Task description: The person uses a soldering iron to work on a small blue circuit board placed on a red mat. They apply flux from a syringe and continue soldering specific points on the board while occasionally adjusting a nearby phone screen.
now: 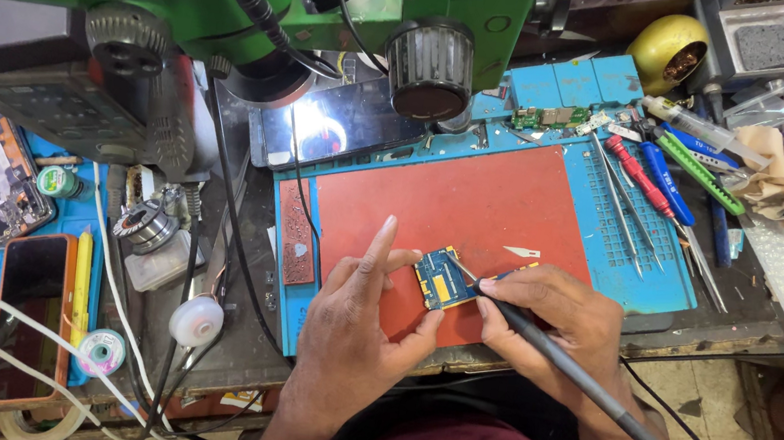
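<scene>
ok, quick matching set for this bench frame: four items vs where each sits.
1. circuit board
2. soldering iron
3. tweezers
4. phone

a. under the green microscope
b. right hand
c. blue mat's right strip
d. left hand's fingers, over the red mat

Pairs: 1-d, 2-b, 3-c, 4-a

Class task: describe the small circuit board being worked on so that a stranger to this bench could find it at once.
Find the red mat at the bench's middle. At its near edge, the left hand steadies a small blue circuit board with a yellow patch, the only board between two hands.
</scene>
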A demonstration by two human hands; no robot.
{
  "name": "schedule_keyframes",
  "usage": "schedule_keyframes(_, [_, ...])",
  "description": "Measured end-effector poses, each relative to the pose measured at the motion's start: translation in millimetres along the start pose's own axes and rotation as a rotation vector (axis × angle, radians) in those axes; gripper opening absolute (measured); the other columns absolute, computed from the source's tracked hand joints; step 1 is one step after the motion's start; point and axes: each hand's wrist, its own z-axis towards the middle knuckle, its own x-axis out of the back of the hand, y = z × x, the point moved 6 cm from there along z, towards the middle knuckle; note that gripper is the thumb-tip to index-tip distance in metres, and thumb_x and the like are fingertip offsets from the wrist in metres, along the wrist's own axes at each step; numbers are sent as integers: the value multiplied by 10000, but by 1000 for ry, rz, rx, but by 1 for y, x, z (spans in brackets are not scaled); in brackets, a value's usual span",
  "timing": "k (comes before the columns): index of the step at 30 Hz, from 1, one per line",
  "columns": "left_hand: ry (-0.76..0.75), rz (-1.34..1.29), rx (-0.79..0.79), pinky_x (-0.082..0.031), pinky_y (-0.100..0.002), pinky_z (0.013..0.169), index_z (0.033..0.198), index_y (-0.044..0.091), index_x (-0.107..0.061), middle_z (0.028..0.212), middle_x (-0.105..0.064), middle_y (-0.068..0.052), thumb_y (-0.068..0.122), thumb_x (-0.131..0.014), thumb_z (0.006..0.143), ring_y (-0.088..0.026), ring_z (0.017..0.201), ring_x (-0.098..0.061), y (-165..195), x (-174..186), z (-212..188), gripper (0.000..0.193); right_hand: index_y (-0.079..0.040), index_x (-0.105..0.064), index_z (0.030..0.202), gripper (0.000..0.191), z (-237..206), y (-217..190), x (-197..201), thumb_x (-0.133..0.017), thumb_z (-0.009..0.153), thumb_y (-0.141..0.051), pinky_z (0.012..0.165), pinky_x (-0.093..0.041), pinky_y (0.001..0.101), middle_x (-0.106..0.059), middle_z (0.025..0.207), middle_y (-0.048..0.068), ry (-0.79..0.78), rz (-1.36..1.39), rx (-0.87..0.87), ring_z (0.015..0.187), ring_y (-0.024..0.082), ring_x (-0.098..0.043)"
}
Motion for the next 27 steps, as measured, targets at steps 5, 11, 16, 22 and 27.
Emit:
schedule_keyframes(5, [0, -2, -5, -545, -354, 823, 1535, -39, -334, 1214, -714, -36, 182, -857, 770, -201, 894, -617, 0, 0, 0, 953, -41, -758, 1016, 241, 0, 3, -2, -833, 787, -42, 595, -558, 236, -755, 907, 81, -9, 35, -26, 708, 124, -724])
schedule_keyframes(11, [5, 6, -5, -546, -353, 820, 1531, -42, -341, 1213, -712, -36, 183, -856, 769, -198, 890, -618, 0, 0, 1, 947, -49, -761, 1012, 247, -1, 3, -1, -840, 779, -46, 595, -566, 228, -757, 916, 81, 0, 8, -23, 716, 114, -733])
schedule_keyframes(16, [0, 4, 3, -546, -356, 822, 1529, -41, -344, 1208, -715, -24, 187, -852, 770, -196, 886, -617, 0, -1, 0, 942, -48, -760, 1013, 250, 0, 2, -1, -838, 776, -41, 600, -565, 231, -757, 916, 80, -11, 19, -10, 723, 115, -733])
schedule_keyframes(22, [-4, 5, 3, -545, -356, 820, 1529, -41, -342, 1210, -711, -25, 191, -855, 768, -198, 889, -618, 0, -2, 0, 946, -43, -755, 1019, 256, 0, 0, -2, -832, 775, -40, 629, -582, 237, -755, 927, 85, -11, 19, 15, 757, 125, -742])
schedule_keyframes(27, [5, 10, -10, -547, -355, 824, 1529, -43, -341, 1210, -712, -29, 183, -853, 770, -199, 884, -615, 0, -1, -1, 942, -49, -761, 1000, 239, 0, 1, -1, -836, 773, -44, 616, -577, 245, -758, 917, 85, -3, 9, -11, 741, 134, -743])
